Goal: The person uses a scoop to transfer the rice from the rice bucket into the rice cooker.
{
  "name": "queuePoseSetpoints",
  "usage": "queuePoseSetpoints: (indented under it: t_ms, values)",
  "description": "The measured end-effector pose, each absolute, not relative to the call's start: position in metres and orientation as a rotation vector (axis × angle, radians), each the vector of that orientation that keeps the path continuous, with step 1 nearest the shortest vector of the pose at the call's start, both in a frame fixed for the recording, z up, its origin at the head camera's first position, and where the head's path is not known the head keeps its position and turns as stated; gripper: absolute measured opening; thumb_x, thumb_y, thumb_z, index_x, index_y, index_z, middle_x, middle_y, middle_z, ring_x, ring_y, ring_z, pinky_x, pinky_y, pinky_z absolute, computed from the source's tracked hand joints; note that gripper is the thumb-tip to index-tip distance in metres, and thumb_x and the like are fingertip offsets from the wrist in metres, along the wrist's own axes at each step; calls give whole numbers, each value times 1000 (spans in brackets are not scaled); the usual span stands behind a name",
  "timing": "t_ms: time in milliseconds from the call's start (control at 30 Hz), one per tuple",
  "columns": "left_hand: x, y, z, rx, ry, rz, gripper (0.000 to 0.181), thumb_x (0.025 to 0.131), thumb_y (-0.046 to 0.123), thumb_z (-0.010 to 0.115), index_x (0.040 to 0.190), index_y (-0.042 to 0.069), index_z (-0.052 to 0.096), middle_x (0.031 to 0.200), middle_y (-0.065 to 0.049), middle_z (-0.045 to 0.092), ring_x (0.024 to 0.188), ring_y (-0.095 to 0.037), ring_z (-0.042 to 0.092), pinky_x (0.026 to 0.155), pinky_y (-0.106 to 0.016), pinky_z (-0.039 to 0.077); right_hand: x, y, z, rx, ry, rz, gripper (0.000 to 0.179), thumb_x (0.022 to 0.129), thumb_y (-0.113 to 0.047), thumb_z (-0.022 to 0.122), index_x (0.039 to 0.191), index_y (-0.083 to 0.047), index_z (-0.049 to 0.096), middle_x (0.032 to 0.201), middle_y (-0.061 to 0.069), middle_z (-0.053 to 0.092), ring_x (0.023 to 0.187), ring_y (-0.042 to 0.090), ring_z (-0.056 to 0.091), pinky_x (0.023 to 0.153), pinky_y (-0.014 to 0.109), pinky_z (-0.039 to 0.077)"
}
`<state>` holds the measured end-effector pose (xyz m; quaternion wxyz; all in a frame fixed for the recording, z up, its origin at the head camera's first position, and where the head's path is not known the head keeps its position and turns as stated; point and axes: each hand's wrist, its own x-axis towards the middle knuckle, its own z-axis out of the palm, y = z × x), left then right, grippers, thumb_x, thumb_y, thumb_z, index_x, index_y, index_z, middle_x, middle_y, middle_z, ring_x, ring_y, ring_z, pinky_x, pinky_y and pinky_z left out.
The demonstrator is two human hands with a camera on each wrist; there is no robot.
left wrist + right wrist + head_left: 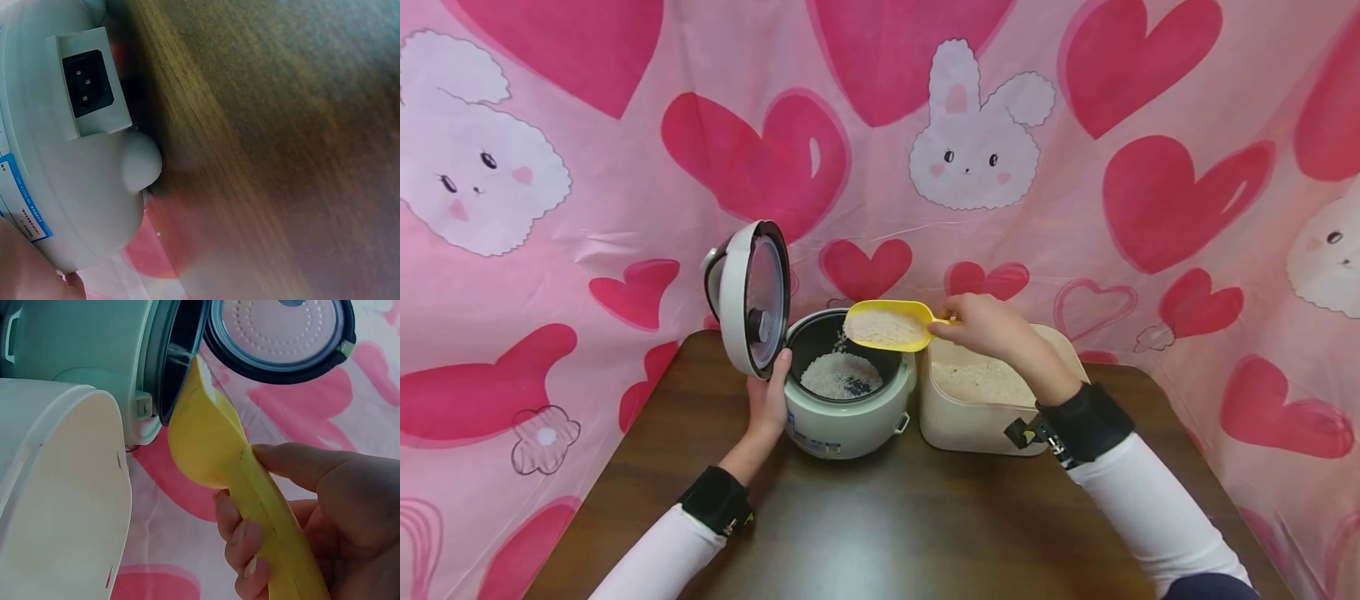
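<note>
A pale green rice cooker (850, 429) stands on the table, its lid (752, 304) swung up to the left. White rice (838, 375) covers part of the dark inner pot's bottom. My right hand (988, 329) grips the handle of a yellow scoop (206, 437), which is tilted over the pot with rice in it. Grains fall from the scoop's left edge. My left hand (767, 404) holds the cooker's left side near the hinge, thumb up by the rim; most of its fingers are hidden. The left wrist view shows the cooker's power socket (87, 84).
Right of the cooker, close beside it, is a cream bin (973, 425) with rice inside. The brown wooden table (865, 525) reaches back to a pink cloth (880, 192) with hearts and rabbits. Black straps with small cameras sit on both wrists.
</note>
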<state>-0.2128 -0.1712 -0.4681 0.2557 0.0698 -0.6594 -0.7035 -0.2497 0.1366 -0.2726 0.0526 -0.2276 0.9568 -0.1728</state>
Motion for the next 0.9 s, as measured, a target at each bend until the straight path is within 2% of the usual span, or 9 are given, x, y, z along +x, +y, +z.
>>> queuePoseSetpoints:
  t_ms: [133,333,733,900]
  values:
    - [-213,-171,-468,191,-1784,-1921,56,102,22,58,150,-4,45,152,-21,51,137,-25,46,117,-31,30,-244,131,-273,-696,3011,-447,28,96,-30,72,105,-4,75,76,5,64,67,23,56,60,33,49]
    - [-214,-172,-468,196,-1770,-1917,56,102,22,59,150,-3,45,151,-21,52,135,-24,47,116,-30,31,-237,123,-275,-678,3111,-355,30,94,-32,75,106,-5,73,84,7,70,69,24,60,61,36,54]
    - [-213,-170,-467,194,-1759,-1926,57,101,21,59,151,-3,45,151,-22,51,135,-26,47,116,-31,31,-230,110,-281,-719,3215,-259,33,94,-34,76,109,-6,71,84,8,70,78,27,62,66,42,54]
    - [-214,-170,-468,194,-1758,-1925,57,101,21,58,151,-3,44,152,-21,51,137,-27,46,117,-32,30,-230,107,-284,-778,3214,-272,36,93,-33,78,114,-5,70,95,10,72,85,28,64,71,43,57]
